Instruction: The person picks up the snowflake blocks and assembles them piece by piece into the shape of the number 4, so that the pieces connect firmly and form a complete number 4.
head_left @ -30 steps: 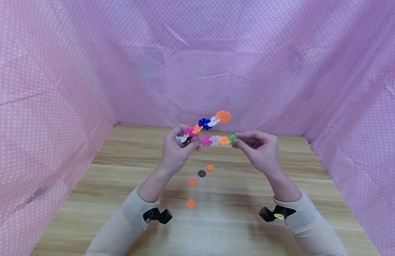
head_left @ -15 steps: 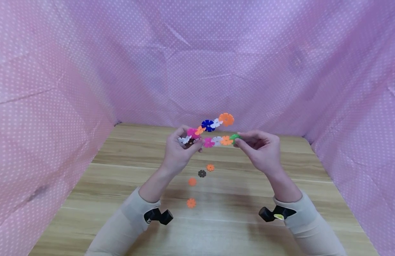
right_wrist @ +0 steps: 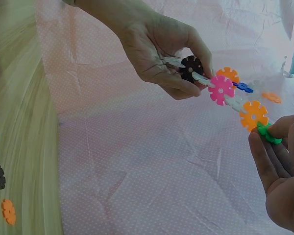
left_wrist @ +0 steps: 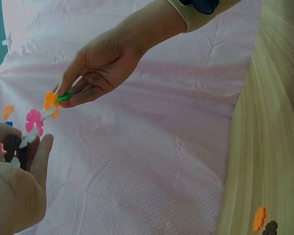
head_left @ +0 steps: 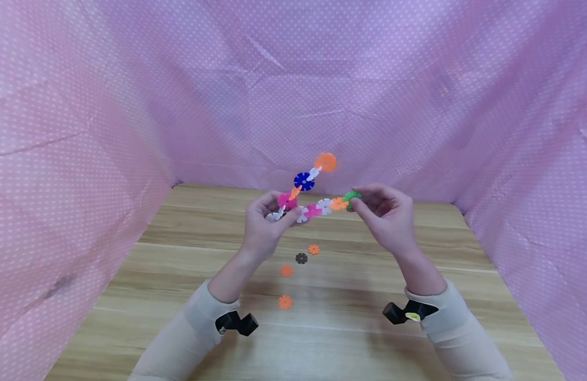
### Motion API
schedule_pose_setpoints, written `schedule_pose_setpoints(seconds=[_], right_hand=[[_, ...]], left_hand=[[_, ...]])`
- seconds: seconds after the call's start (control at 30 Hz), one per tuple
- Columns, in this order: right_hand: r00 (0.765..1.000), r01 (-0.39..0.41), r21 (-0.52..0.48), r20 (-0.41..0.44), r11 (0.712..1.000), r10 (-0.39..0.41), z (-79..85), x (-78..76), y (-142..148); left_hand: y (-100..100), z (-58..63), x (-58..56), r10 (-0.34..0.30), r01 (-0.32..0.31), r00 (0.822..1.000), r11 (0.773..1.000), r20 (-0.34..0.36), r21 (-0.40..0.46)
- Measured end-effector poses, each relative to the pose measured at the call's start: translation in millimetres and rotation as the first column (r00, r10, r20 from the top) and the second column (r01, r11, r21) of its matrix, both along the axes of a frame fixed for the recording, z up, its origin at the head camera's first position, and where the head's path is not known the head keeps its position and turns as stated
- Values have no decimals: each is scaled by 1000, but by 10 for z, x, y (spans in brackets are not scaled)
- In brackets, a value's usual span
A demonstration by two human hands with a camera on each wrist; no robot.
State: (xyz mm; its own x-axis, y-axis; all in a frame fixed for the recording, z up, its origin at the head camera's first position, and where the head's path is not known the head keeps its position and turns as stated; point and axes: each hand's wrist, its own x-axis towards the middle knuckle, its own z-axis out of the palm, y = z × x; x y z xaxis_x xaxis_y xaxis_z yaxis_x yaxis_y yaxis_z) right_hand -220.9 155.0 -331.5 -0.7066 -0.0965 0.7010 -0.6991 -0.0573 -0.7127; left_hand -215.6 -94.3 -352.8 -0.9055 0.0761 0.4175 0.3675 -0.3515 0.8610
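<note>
We hold the chain of interlocked plastic snowflake discs (head_left: 317, 207) above the wooden table (head_left: 179, 296): our left hand (head_left: 265, 225) curls round its white-and-black end, our right hand (head_left: 386, 219) pinches the green end disc (head_left: 351, 197). Twisting too hard could pop a joint, dropping discs. The pink dotted cloth walls (head_left: 84, 132) stand well apart.

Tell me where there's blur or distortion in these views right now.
Head view: the top orange disc of the chain is motion-smeared, and the cloth walls bow outward like a wide-angle lens. Left wrist view: the left hand is soft, too close. Right wrist view: the pink disc is sharp.
</note>
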Motion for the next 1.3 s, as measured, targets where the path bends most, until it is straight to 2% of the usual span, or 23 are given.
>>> schedule_pose_setpoints(seconds=[0.17, 0.27, 0.43, 0.6, 0.73, 0.83, 0.97, 1.07, 1.17, 1.3], right_hand=[[1000, 2, 5, 1, 1000, -2, 63, -22, -4], [1000, -12, -3, 14, 1000, 12, 104, -31, -26], [999, -16, -4, 51, 1000, 17, 164, -41, -61], [997, 6, 45, 77, 999, -9, 206, -58, -71], [997, 28, 110, 73, 994, -36, 238, -76, -80], [996, 48, 157, 63, 986, -59, 264, -85, -96], [996, 62, 190, 57, 980, -74, 288, -92, -131], [996, 68, 208, 47, 976, -80, 296, -98, -162], [996, 77, 229, 34, 970, -87, 304, -98, -196], [997, 56, 238, 39, 970, -67, 313, -90, -234]], left_hand=[[14, -36, -3, 34, -31, 999, 991, 23, -127], [27, -53, -1, 11, -5, 999, 990, 38, -144], [63, -75, 19, -61, 73, 993, 990, 99, -119], [119, -82, 44, -124, 139, 981, 986, 151, -91], [159, -107, 44, -166, 178, 974, 982, 154, -67], [188, -141, 39, -177, 189, 975, 979, 132, -80], [237, -164, 50, -176, 183, 979, 981, 99, -65], [277, -160, 63, -158, 160, 984, 987, 76, -20], [307, -164, 66, -109, 110, 991, 994, 74, -9], [325, -169, 65, -20, 26, 992, 999, 125, -42]])
